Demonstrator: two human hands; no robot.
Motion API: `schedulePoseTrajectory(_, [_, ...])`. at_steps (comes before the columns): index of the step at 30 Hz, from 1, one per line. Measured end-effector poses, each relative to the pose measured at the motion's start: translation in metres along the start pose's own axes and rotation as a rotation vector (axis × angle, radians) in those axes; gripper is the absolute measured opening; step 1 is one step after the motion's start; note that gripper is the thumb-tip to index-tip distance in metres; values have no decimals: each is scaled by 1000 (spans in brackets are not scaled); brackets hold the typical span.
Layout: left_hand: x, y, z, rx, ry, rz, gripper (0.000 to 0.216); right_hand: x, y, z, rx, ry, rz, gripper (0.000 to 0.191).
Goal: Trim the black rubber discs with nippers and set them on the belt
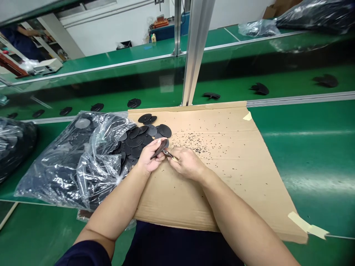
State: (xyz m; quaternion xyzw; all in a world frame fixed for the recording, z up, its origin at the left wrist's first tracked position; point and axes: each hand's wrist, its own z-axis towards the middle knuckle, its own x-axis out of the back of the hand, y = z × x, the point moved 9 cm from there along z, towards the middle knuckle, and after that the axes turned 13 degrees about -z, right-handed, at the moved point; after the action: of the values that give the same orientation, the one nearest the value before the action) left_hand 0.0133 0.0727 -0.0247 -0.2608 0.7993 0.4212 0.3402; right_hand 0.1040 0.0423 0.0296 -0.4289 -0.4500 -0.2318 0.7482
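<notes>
My left hand [149,158] is closed on a black plastic disc [159,148], held tilted on its edge above the cardboard. In my right hand [186,162] is a pair of small cutting pliers [169,154], its metal jaws at the disc's edge. Whether the jaws are closed on the disc I cannot tell. Just left of my hands, a heap of black discs [135,142] spills from the mouth of a clear plastic bag [66,166]. Tiny black scraps [196,144] lie scattered over the cardboard sheet [230,184] beyond and right of my hands.
Several black pieces [259,88] lie spaced along the green belt [155,88] behind the cardboard. A metal post [197,51] rises at the cardboard's far edge. Another filled bag [16,146] stands at far left. Tape [307,225] holds a cardboard corner. A person [23,40] is at back left.
</notes>
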Motion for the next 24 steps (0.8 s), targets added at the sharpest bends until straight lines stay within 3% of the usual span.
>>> schedulePoseTrajectory(5, [-5, -1, -2, 68, -34, -152, 11, 19, 17, -2, -136, 216, 98, 23])
schedulePoseTrajectory(8, [3, 17, 1, -114, 30, -154, 17, 25, 32, -5, -257, 304, -19, 23])
schedulePoseTrajectory(11, [5, 39, 1, -348, 8, -168, 24, 18, 39, 1, -316, 247, -101, 21])
schedulePoseTrajectory(13, [4, 47, 2, -415, -30, -193, 25, 10, 40, 11, -342, 168, -138, 22])
schedulePoseTrajectory(19, [14, 60, -3, -523, 17, -219, 31, -14, 21, 47, -284, -4, -261, 35])
schedulePoseTrajectory(24, [22, 59, -3, -531, 93, -233, 34, -25, 11, 60, -228, -57, -384, 26])
